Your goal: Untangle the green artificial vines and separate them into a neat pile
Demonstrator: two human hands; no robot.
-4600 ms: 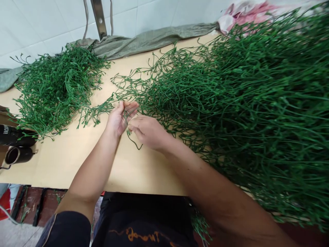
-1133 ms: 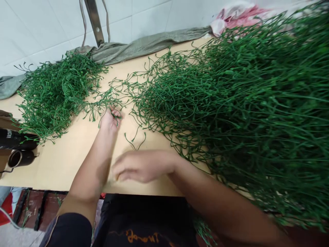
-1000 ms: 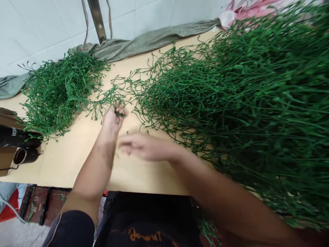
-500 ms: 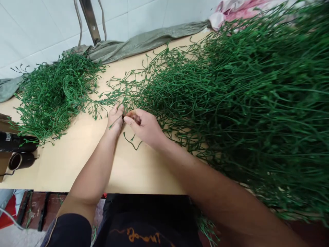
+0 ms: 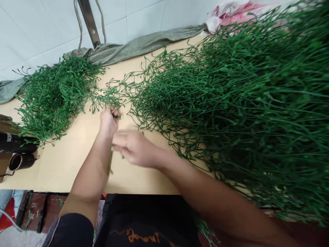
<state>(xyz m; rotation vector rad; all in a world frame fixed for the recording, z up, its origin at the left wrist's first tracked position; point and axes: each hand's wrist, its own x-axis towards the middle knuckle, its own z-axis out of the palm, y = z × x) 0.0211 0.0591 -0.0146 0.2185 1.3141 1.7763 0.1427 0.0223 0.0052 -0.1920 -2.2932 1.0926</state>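
Observation:
My left hand (image 5: 109, 120) rests on the tan table (image 5: 66, 161), closed on a small bunch of green plastic stems (image 5: 105, 99) that fans out to the left and away from me. My right hand (image 5: 132, 148) hovers just nearer me, above my left forearm and blurred by motion. Its fingers are pinched on a single green stem (image 5: 110, 164) that hangs down from them. A huge heap of the same green stems (image 5: 231, 103) fills the right side. A smaller pile of stems (image 5: 56, 92) lies at the far left.
A grey-green cloth (image 5: 144, 44) runs along the white tiled wall, with a pink cloth (image 5: 231, 13) at the far right. A metal bar (image 5: 88, 20) leans on the wall. Two dark cylinders (image 5: 17, 151) lie at the table's left edge.
My right hand has pulled back from the bunch towards me, drawing one stem with it. My left hand has stayed closed on the bunch and shifted slightly left.

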